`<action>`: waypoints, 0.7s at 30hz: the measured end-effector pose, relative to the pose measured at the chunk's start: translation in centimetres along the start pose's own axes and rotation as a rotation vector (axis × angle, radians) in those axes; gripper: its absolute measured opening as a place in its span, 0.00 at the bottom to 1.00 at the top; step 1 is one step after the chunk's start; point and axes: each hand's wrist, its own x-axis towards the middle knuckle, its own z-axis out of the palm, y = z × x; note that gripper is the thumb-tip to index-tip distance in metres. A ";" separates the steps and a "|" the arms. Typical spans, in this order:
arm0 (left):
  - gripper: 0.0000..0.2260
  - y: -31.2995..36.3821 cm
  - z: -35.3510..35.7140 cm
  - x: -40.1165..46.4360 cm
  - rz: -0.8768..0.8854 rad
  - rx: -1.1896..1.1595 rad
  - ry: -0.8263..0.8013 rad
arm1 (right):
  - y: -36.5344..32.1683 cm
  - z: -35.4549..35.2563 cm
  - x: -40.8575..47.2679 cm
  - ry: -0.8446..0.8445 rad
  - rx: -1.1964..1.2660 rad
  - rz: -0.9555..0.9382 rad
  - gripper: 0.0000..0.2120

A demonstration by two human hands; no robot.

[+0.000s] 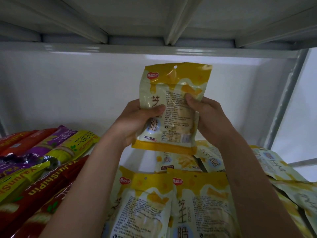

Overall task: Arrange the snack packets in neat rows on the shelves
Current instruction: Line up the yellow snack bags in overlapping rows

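We hold the yellow-and-cream plastic snack pouch (173, 107) upright, long axis vertical, above the shelf's rear edge; left hand (137, 119) and right hand (207, 117) both pinch it, roughly equally near. Bare shelf floor (137, 155) probably lies just below.

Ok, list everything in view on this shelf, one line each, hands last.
held packet: one, yellow and cream, raised upright in front of the white back panel.
yellow packets: several, count unclear, yellow and cream, lying overlapped on the shelf centre and right.
long packets: several, red, purple and yellow-green, stacked aslant at left.
upper shelf: one, white metal, overhead.
upright post: one, grey-white, at right.
left hand: grips the held packet's left edge.
right hand: grips its right edge.
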 end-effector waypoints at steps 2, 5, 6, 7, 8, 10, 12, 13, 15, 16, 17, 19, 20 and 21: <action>0.10 -0.2 -0.7 0.2 -0.003 0.013 0.053 | 0.2 -0.3 0.1 -0.036 -0.128 0.100 0.12; 0.10 -0.4 -2.0 0.3 -0.027 0.055 0.122 | 0.9 -0.5 -0.1 -0.102 -0.352 0.194 0.09; 0.10 -0.6 -2.3 0.4 -0.048 0.084 0.148 | 1.3 -0.4 -0.1 -0.101 -0.380 0.191 0.09; 0.09 -0.8 -2.5 0.5 -0.070 0.134 0.175 | 1.7 -0.2 0.0 -0.089 -0.394 0.183 0.08; 0.07 -1.2 -2.9 0.8 -0.079 0.199 0.219 | 2.2 0.1 0.2 -0.070 -0.397 0.182 0.08; 0.10 -1.9 -3.6 1.3 -0.076 0.421 0.343 | 3.3 0.9 0.7 -0.048 -0.417 0.202 0.08; 0.23 -2.8 -4.3 1.9 -0.131 0.663 0.419 | 4.6 2.1 1.0 -0.050 -0.498 0.239 0.09; 0.29 -3.2 -4.4 2.0 -0.181 0.755 0.426 | 5.1 2.7 1.1 -0.065 -0.550 0.263 0.08; 0.34 -4.2 -4.4 2.0 -0.260 0.860 0.398 | 6.3 3.7 0.9 -0.116 -0.645 0.321 0.11; 0.35 -4.8 -4.4 1.9 -0.289 0.892 0.369 | 6.6 4.1 0.6 -0.147 -0.683 0.358 0.14; 0.35 -5.4 -4.4 1.9 -0.316 0.917 0.345 | 6.8 4.2 0.2 -0.174 -0.712 0.401 0.18; 0.35 -7.0 -5.0 2.0 -0.367 0.948 0.314 | 6.9 4.3 -0.3 -0.220 -0.750 0.464 0.23; 0.35 -7.7 -5.3 1.9 -0.397 0.953 0.305 | 7.0 4.2 -0.4 -0.243 -0.767 0.484 0.27; 0.36 -8.4 -5.7 1.9 -0.432 0.955 0.294 | 6.9 4.0 -0.5 -0.265 -0.786 0.490 0.31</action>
